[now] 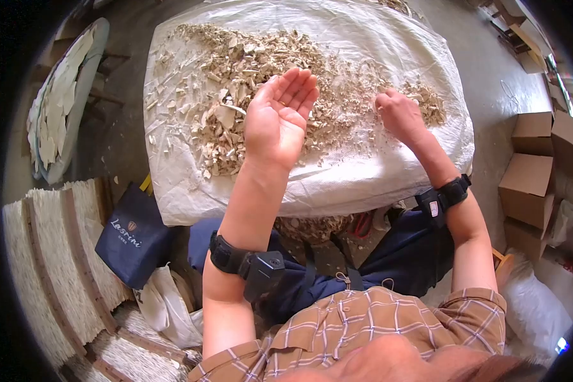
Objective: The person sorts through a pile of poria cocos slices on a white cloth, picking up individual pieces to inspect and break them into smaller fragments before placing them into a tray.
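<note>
My left hand point(277, 121) is raised palm up over the heap of dry, pale brown flakes point(226, 130), its fingers slightly cupped. No large piece shows on the palm. To the right, my right hand point(398, 114) is turned down with its fingertips pressed together, beside a smaller pile of flakes point(430, 102). Whatever its fingers pinch, if anything, is too small to name. Both piles lie on a white cloth point(363, 181) that covers the work surface. Finer crumbs are scattered between them.
Cardboard boxes point(528, 178) stand at the right. A dark blue bag point(134, 235) is at the lower left, beside stacked pale slabs point(51, 248). A round tray with large flat pieces point(67, 95) stands at the upper left.
</note>
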Tool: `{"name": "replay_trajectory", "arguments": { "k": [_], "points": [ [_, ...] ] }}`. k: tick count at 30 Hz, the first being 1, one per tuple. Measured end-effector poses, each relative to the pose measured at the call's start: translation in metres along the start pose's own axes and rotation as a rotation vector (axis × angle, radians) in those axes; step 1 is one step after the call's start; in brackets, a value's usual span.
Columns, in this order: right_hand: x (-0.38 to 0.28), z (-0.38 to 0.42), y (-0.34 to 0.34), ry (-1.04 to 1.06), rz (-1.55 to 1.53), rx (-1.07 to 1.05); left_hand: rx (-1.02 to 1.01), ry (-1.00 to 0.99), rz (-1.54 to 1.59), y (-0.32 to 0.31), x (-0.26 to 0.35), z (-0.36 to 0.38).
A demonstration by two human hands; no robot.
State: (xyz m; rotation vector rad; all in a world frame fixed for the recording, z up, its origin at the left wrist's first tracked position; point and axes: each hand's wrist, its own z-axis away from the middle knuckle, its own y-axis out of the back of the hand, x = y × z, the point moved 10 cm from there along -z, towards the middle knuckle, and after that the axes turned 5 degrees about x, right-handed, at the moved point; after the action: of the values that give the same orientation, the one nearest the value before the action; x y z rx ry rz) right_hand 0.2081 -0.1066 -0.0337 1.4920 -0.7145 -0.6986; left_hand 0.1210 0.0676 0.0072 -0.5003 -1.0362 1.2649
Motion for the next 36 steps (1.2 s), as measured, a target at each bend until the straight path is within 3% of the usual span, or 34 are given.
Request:
{"name": "replay_trajectory", "arguments": {
  "k": [2,4,6,8,11,12,14,16,18,20,22,23,27,36],
  "points": [
    [-0.008,0.002,0.024,0.033,-0.172,0.173,-0.005,-0.006,-0.003,-0.001,0.000,-0.001],
    [-0.026,0.005,0.020,0.058,-0.269,0.127,-0.013,0.000,-0.015,-0.002,-0.002,-0.002],
    [-0.051,0.008,0.016,0.174,-0.557,0.083,-0.013,0.003,-0.024,-0.003,-0.004,-0.001],
    [-0.059,0.010,0.021,0.258,-0.471,0.146,-0.016,0.009,-0.032,-0.004,-0.006,-0.002],
    [-0.025,-0.005,-0.003,0.055,-0.044,0.050,-0.019,0.005,-0.046,-0.003,-0.006,-0.003],
    [-0.017,-0.003,-0.003,0.056,-0.043,0.050,-0.019,0.003,-0.048,-0.003,-0.005,-0.004],
    [-0.006,-0.002,0.025,0.007,-0.086,0.256,-0.018,0.000,-0.047,-0.002,-0.004,-0.004],
    [-0.014,0.001,0.030,0.018,-0.162,0.246,-0.025,-0.002,-0.042,-0.002,-0.003,-0.004],
    [-0.043,0.004,0.024,0.155,-0.454,0.120,-0.022,-0.007,-0.045,-0.002,-0.004,-0.005],
    [-0.052,0.008,0.018,0.235,-0.439,0.120,-0.021,-0.006,-0.055,-0.002,-0.005,-0.005],
    [-0.038,0.001,0.004,0.131,-0.102,0.082,-0.029,-0.003,-0.050,-0.003,-0.005,-0.004],
    [-0.032,-0.002,0.013,0.102,-0.074,0.183,-0.030,-0.004,-0.050,-0.003,-0.005,-0.004],
    [-0.052,0.001,0.028,0.198,-0.405,0.228,-0.019,-0.011,-0.048,-0.002,-0.001,-0.002],
    [-0.073,0.001,0.009,0.245,-0.288,0.156,-0.021,-0.013,-0.042,-0.001,0.002,-0.002]
  ]
}}
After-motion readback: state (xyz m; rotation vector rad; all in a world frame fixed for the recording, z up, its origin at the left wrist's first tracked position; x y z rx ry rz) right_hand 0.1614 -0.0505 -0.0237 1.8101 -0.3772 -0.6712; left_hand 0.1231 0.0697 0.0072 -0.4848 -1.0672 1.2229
